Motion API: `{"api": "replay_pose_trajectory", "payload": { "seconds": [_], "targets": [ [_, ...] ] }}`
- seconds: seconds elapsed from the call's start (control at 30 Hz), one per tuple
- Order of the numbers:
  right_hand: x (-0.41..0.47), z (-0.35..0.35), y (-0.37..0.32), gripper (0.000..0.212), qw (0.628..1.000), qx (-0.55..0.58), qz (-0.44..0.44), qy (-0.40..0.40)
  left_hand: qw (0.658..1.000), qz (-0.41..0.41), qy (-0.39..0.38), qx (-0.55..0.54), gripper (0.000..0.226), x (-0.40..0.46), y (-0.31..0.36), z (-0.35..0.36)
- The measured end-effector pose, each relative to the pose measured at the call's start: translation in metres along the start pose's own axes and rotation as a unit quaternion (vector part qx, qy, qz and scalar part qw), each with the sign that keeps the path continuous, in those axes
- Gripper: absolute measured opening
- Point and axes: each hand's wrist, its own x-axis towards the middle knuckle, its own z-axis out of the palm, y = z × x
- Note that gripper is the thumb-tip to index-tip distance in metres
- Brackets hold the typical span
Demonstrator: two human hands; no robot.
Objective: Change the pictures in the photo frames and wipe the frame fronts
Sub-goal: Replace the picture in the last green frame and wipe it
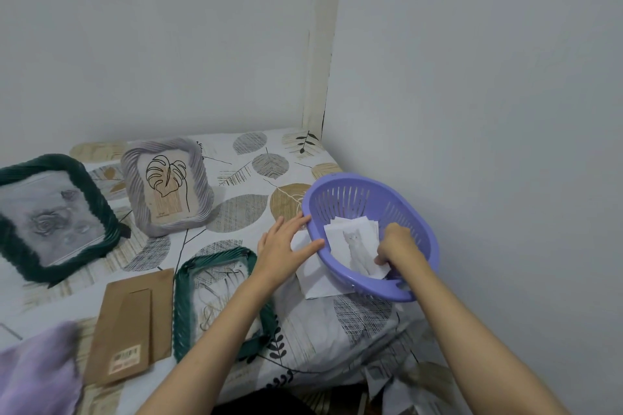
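Note:
A purple plastic basket (414, 212) sits tilted on the bed at the right and holds several white pictures. The top one shows a grey cat (354, 244). My right hand (396, 244) reaches inside and pinches the cat picture at its lower corner. My left hand (285, 241) rests with straight fingers against the basket's left rim. An open green frame (183, 300) lies flat, partly under my left forearm, with its brown backing board (129, 323) beside it. A dark green frame (50, 216) with a rose picture and a grey frame (167, 185) with a leaf drawing lie further left.
A leaf-patterned sheet (242, 209) covers the bed, which sits in a corner of grey walls. A white paper (315, 276) lies under the basket. A lilac cloth (33, 377) is at the bottom left. The bed edge drops off at the lower right.

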Motion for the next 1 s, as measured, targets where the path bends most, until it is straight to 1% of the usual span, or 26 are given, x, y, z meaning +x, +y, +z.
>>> {"api": "replay_pose_trajectory", "payload": {
  "seconds": [0.03,0.1,0.13,0.17,0.2,0.23,0.27,0.3,0.33,0.37,0.4,0.43,0.47,0.53,0.57,0.6,0.7,0.77,0.83,0.93,1.0],
  "targets": [
    [-0.002,0.000,0.001,0.010,1.000,-0.001,-0.008,0.026,1.000,0.000,-0.002,-0.002,0.058,-0.001,0.001,-0.001],
    [-0.008,-0.001,-0.002,0.020,0.995,0.050,-0.027,0.083,1.000,0.011,0.000,-0.008,0.057,-0.003,0.003,0.000],
    [-0.015,-0.002,-0.006,0.018,0.988,0.104,-0.051,0.107,1.000,0.020,0.004,-0.023,0.055,-0.005,0.004,-0.001],
    [-0.025,-0.002,-0.010,0.015,0.975,0.166,-0.083,0.124,0.998,0.024,0.008,-0.061,0.054,-0.008,0.009,-0.001],
    [-0.037,-0.003,-0.016,0.011,0.957,0.226,-0.122,0.137,0.992,0.017,0.007,-0.123,0.051,-0.013,0.017,-0.003],
    [-0.050,-0.002,-0.021,0.010,0.938,0.265,-0.167,0.147,0.978,-0.003,0.000,-0.206,0.046,-0.018,0.028,-0.007],
    [-0.062,0.000,-0.028,0.011,0.924,0.282,-0.210,0.150,0.951,-0.036,-0.009,-0.307,0.040,-0.023,0.038,-0.011],
    [-0.073,0.003,-0.034,0.012,0.916,0.279,-0.247,0.146,0.910,-0.072,-0.017,-0.407,0.034,-0.024,0.045,-0.015],
    [-0.081,0.007,-0.040,0.013,0.914,0.270,-0.273,0.131,0.869,-0.096,-0.016,-0.485,0.031,-0.025,0.048,-0.020],
    [-0.088,0.010,-0.046,0.015,0.916,0.261,-0.286,0.107,0.839,-0.100,-0.012,-0.534,0.032,-0.027,0.048,-0.025],
    [-0.092,0.013,-0.052,0.018,0.918,0.259,-0.290,0.078,0.819,-0.097,-0.003,-0.565,0.032,-0.029,0.047,-0.031],
    [-0.096,0.016,-0.056,0.022,0.918,0.263,-0.291,0.051,0.809,-0.088,0.014,-0.581,0.034,-0.032,0.043,-0.036],
    [-0.100,0.019,-0.060,0.024,0.915,0.272,-0.297,0.032,0.806,-0.078,0.035,-0.585,0.040,-0.036,0.039,-0.042],
    [-0.107,0.024,-0.068,0.020,0.895,0.301,-0.329,0.021,0.826,-0.059,0.081,-0.555,0.062,-0.042,0.024,-0.052],
    [-0.111,0.026,-0.072,0.018,0.882,0.321,-0.344,0.023,0.841,-0.046,0.099,-0.530,0.069,-0.047,0.019,-0.059],
    [-0.113,0.028,-0.076,0.019,0.874,0.337,-0.350,0.023,0.855,-0.037,0.110,-0.505,0.069,-0.051,0.012,-0.066],
    [-0.113,0.038,-0.088,0.029,0.864,0.374,-0.337,0.004,0.890,-0.046,0.115,-0.438,0.052,-0.066,-0.006,-0.087],
    [-0.111,0.047,-0.095,0.031,0.860,0.388,-0.329,-0.038,0.928,-0.079,0.123,-0.344,0.037,-0.076,-0.020,-0.098],
    [-0.110,0.058,-0.098,0.032,0.872,0.358,-0.327,-0.069,0.958,-0.104,0.130,-0.234,0.027,-0.084,-0.037,-0.102],
    [-0.110,0.076,-0.099,0.031,0.897,0.293,-0.318,-0.091,0.980,-0.115,0.114,-0.113,0.023,-0.094,-0.063,-0.101],
    [-0.111,0.085,-0.099,0.029,0.903,0.259,-0.324,-0.116,0.990,-0.112,0.085,-0.013,0.023,-0.099,-0.076,-0.100]
  ]
}}
